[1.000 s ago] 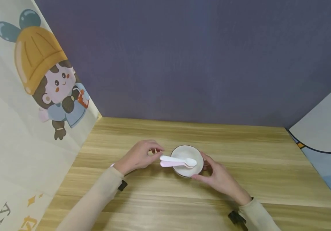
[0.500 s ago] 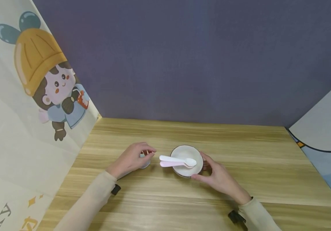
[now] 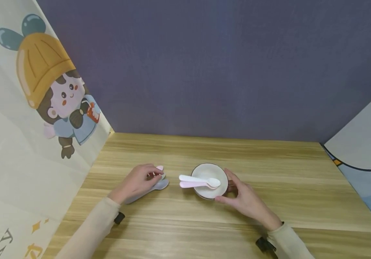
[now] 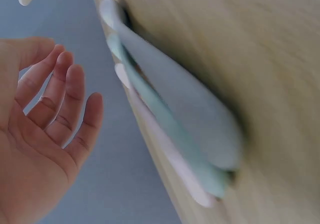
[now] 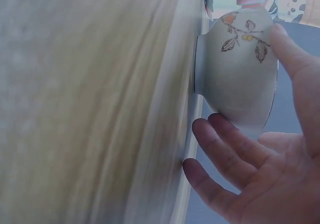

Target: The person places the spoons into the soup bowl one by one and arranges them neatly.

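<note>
While the right hand (image 3: 247, 199) grips the bowl (image 3: 208, 168) bearing two spoons (image 3: 200, 179), the left hand (image 3: 136, 183), relaxed and empty, hovers above apparently three blurred spoons (image 4: 180, 109).

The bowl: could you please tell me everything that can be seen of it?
The bowl is round and whitish, with a dark rim and a raised foot; it looks like glazed ceramic. Outside, a leafy branch with orange and yellow details is painted. It stands upright on the wooden table. A white spoon and a pink spoon rest in it, their handles sticking out past the left rim. The right hand holds its right side.
</note>
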Available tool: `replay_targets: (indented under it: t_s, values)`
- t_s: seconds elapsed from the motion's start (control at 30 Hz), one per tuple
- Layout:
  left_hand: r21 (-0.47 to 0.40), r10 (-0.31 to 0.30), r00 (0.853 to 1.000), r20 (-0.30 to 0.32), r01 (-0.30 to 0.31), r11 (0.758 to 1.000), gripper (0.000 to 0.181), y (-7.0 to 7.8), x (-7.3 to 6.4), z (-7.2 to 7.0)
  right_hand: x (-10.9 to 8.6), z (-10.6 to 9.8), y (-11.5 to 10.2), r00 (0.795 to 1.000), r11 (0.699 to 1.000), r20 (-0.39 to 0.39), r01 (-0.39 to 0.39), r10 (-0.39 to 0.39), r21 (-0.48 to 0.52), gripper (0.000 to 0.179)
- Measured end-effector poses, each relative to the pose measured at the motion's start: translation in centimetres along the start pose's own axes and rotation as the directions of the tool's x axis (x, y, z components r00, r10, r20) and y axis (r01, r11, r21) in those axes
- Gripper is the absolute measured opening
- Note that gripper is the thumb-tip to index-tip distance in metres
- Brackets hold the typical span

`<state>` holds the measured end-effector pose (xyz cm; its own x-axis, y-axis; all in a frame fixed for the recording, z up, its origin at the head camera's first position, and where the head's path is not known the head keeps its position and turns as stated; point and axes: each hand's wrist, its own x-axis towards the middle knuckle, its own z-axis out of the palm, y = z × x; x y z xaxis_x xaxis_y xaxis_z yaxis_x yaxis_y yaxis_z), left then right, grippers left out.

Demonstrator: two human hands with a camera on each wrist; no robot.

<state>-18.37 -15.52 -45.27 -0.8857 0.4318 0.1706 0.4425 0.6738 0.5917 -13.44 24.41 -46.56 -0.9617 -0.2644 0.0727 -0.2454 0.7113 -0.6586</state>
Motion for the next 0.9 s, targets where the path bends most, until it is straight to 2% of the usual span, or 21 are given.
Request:
replay_targets:
  t_s: [0.2,0.43,0.7,0.9]
  values:
    - [0.043,-0.012,1.000,0.001,0.012,0.999,0.018,-1.7,-1.2,-0.1,-0.1,-0.1,0.0,1.000,1.000,0.005,0.003,-0.003,-0.010,0.107]
    - [0.052,-0.020,0.999,-0.038,0.022,0.998,0.015,-3.1,-2.2,-0.3,-0.2,-0.1,-0.1,1.000,1.000,0.003,0.005,-0.005,-0.006,0.106]
    - [0.077,-0.043,0.998,-0.048,0.046,0.996,0.014,-3.7,-2.8,-0.8,-0.1,-0.1,-0.2,1.000,1.000,0.011,0.002,-0.003,0.004,0.108]
    - [0.076,-0.049,0.995,-0.082,0.056,0.996,0.015,-4.1,-3.0,-1.3,0.0,-0.1,-0.2,1.000,1.000,0.008,0.012,-0.012,-0.011,0.107]
